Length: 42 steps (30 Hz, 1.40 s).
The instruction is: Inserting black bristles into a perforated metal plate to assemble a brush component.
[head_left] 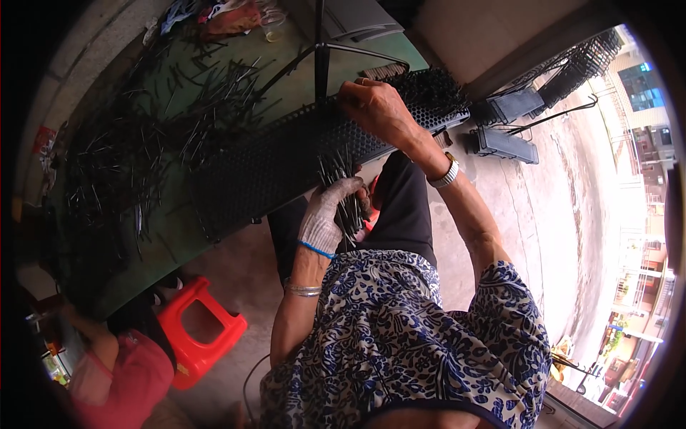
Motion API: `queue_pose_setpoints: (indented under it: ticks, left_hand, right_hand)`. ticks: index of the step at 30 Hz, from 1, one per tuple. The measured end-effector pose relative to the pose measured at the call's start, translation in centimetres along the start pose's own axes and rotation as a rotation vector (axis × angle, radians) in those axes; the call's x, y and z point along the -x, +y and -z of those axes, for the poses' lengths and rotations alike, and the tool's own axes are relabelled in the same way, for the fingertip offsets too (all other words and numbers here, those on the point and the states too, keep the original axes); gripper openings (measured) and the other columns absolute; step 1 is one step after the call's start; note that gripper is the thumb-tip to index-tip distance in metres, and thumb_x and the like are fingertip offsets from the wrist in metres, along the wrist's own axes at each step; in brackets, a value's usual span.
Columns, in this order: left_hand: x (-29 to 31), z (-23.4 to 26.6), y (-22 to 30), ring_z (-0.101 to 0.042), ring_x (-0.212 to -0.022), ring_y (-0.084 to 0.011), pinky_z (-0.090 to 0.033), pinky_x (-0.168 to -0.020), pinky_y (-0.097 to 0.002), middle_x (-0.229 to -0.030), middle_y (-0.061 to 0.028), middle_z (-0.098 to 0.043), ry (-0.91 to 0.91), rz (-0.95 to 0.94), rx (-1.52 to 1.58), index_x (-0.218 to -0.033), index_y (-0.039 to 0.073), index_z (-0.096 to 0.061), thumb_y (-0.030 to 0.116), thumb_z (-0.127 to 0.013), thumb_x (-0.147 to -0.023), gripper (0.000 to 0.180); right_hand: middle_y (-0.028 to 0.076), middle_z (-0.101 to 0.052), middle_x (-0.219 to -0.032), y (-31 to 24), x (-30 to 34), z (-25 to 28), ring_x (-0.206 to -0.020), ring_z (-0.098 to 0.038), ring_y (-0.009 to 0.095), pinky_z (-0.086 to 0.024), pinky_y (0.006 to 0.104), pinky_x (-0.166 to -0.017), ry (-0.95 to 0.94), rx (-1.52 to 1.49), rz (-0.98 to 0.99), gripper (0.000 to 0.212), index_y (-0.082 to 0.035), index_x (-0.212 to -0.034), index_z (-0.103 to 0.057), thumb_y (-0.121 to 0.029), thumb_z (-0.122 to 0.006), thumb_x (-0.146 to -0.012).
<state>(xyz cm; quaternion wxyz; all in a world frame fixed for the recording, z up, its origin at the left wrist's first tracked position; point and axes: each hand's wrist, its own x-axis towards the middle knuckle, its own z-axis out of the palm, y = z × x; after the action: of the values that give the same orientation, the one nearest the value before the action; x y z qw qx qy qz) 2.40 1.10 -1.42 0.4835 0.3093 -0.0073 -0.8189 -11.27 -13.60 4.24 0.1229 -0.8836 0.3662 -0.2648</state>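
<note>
My left hand, in a whitish knit glove with a blue cuff edge, is closed round a bundle of thin dark rods. The bundle stands up past the thumb, close to the near edge of a long black perforated panel. Bare and with a ring on one finger, my right hand is over the panel's middle. Its fingers are pinched together and point down at the holes; whatever they hold is hidden. Dark pieces crowd the panel's right end.
Loose dark rods lie scattered over the green table. A dark metal stand rises behind the panel. Dark rectangular racks are on the floor at right. At lower left are a red stool and another person in pink.
</note>
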Motion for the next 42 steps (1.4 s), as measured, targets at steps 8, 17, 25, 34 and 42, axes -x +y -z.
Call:
queue_pose_setpoints:
  ticks: [8,17,25,34,42]
  left_hand:
    - [0.2,0.0,0.0,-0.060,-0.062,-0.0166,-0.052,-0.058,-0.0298,-0.074,-0.0087,-0.061,-0.007,0.025,0.022,-0.109,-0.001,-0.058,0.005,-0.066,-0.081,0.030]
    - [0.4,-0.4,0.1,-0.059,-0.058,-0.0173,-0.052,-0.055,-0.0314,-0.071,-0.0087,-0.060,-0.013,0.038,-0.003,-0.108,-0.001,-0.058,0.004,-0.067,-0.080,0.030]
    - [0.6,-0.9,0.2,-0.061,-0.058,-0.0164,-0.052,-0.052,-0.0298,-0.071,-0.0078,-0.062,0.023,-0.027,-0.087,-0.099,-0.001,-0.061,0.005,-0.069,-0.079,0.023]
    - [0.3,-1.6,0.4,-0.062,-0.054,-0.0190,-0.055,-0.051,-0.0333,-0.069,-0.0093,-0.063,0.054,-0.047,-0.245,-0.096,-0.001,-0.061,0.003,-0.069,-0.078,0.020]
    - [0.3,-2.9,0.4,-0.062,-0.054,-0.0215,-0.056,-0.049,-0.0360,-0.068,-0.0109,-0.063,0.056,-0.015,-0.159,-0.097,-0.002,-0.060,0.002,-0.068,-0.079,0.021]
  right_hand:
    - [0.014,-0.060,-0.084,0.0,0.9,-1.4,-0.075,-0.061,0.035,-0.051,0.0428,-0.063,0.019,0.067,0.053,0.012,-0.007,-0.093,-0.061,-0.018,-0.059,-0.087]
    - [0.014,-0.059,-0.092,0.0,2.1,-1.6,-0.078,-0.061,0.033,-0.051,0.0403,-0.064,0.162,0.234,-0.130,0.023,-0.010,-0.109,-0.066,-0.019,-0.061,-0.088]
    - [0.012,-0.059,-0.084,-1.1,3.0,0.3,-0.071,-0.059,0.023,-0.048,0.0318,-0.062,0.014,0.100,-0.279,0.027,-0.006,-0.105,-0.066,-0.028,-0.064,-0.089]
    - [0.004,-0.063,-0.078,-1.9,4.9,2.2,-0.068,-0.057,0.008,-0.045,0.0246,-0.060,0.009,-0.763,-0.529,0.015,-0.001,-0.099,-0.059,-0.012,-0.062,-0.090]
    - [0.009,-0.061,-0.071,0.7,3.8,-1.1,-0.057,-0.057,0.014,-0.046,0.0268,-0.053,0.555,-0.100,-0.205,0.008,-0.002,-0.095,-0.056,-0.005,-0.060,-0.090]
